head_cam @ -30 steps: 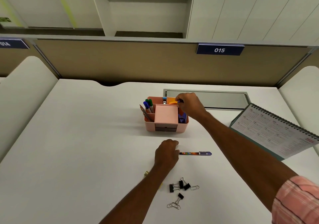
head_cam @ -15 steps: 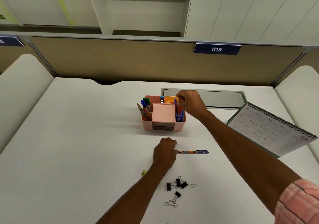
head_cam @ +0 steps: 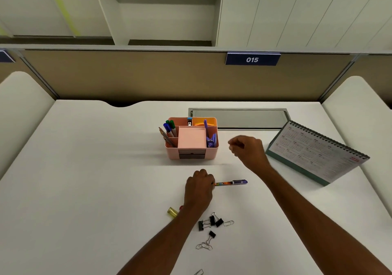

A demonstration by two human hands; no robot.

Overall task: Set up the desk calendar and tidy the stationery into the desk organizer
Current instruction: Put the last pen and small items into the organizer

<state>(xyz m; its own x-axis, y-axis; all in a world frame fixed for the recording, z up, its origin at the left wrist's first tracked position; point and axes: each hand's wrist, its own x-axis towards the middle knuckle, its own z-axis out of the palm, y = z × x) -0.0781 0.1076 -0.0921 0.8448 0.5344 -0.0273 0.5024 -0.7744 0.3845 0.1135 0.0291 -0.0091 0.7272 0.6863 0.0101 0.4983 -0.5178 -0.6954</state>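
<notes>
A white desk surface (head_cam: 84, 179) fills the lower part of the frame, with a tan partition panel (head_cam: 137, 75) behind it carrying a dark blue plate marked 015 (head_cam: 252, 59). A pink plastic desk organizer with several compartments (head_cam: 192, 140) stands upright at frame centre; blue and green markers (head_cam: 170, 127) and a pencil stand in its left compartments, a purple pen (head_cam: 205, 124) and purple clips sit in its right compartment, and an orange item lies in the rear one. The left hand (head_cam: 199, 186) rests on the desk below the organizer, its fingers curled and pinching the left end of a multicoloured patterned pen with a purple cap (head_cam: 231, 182), which lies horizontally on the surface and points toward the right of the frame. The right hand (head_cam: 248, 148) is positioned just to the right of the organizer, apart from it, with fingers loosely curled inward and nothing visible in its grasp. A spiral-bound desk calendar with a green base (head_cam: 316, 150) stands tilted at the right of the frame. Black binder clips (head_cam: 211, 221) and silver paper clips (head_cam: 204, 246) lie scattered at lower centre, near the left forearm. A small yellow translucent object (head_cam: 172, 212) lies just left of the left wrist, partly hidden by it
</notes>
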